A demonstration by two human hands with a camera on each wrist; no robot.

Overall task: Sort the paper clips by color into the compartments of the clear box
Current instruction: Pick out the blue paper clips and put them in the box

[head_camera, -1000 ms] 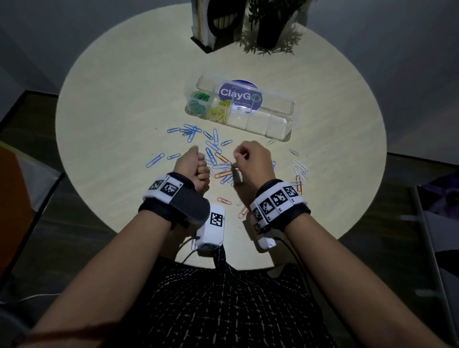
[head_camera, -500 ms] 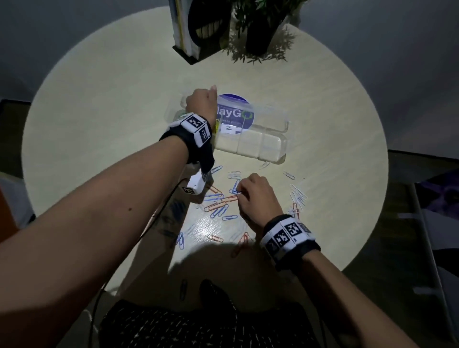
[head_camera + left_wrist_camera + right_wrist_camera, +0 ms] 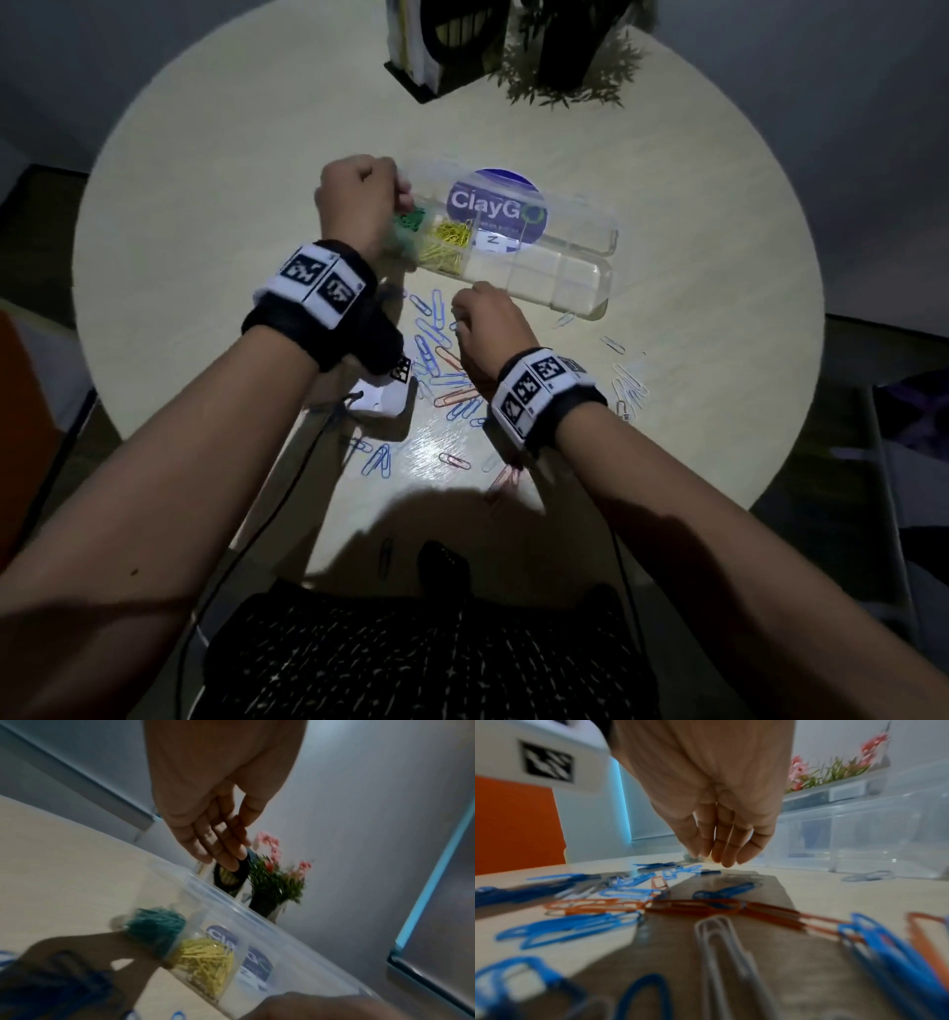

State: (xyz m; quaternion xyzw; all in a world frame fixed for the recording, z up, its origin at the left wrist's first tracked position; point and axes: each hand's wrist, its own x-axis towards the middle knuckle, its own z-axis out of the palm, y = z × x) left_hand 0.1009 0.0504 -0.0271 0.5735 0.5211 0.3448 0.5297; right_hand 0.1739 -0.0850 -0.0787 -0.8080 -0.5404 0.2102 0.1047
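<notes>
The clear box (image 3: 565,277) lies open on the round table, its "ClayGo" lid folded back. Green clips (image 3: 411,218) fill its leftmost compartment and yellow clips (image 3: 452,241) the one beside it; the other compartments look bare. My left hand (image 3: 359,200) hovers over the green end. In the left wrist view its fingers (image 3: 223,856) hang fairly straight with nothing visible in them, above the green clips (image 3: 156,925). My right hand (image 3: 488,324) reaches down just in front of the box. Its fingertips (image 3: 721,860) touch the table among blue clips (image 3: 559,929), orange clips (image 3: 693,906) and a white clip (image 3: 721,943).
Loose blue clips (image 3: 436,318) and orange clips (image 3: 454,398) lie between my wrists, and white clips (image 3: 629,385) lie to the right. A black holder (image 3: 447,41) and a potted plant (image 3: 565,51) stand at the table's far edge. One clip (image 3: 385,552) lies near the front edge.
My left hand rose from the loose clips to the box and now sits over its green end. The right hand stayed among the clips, a little closer to the box.
</notes>
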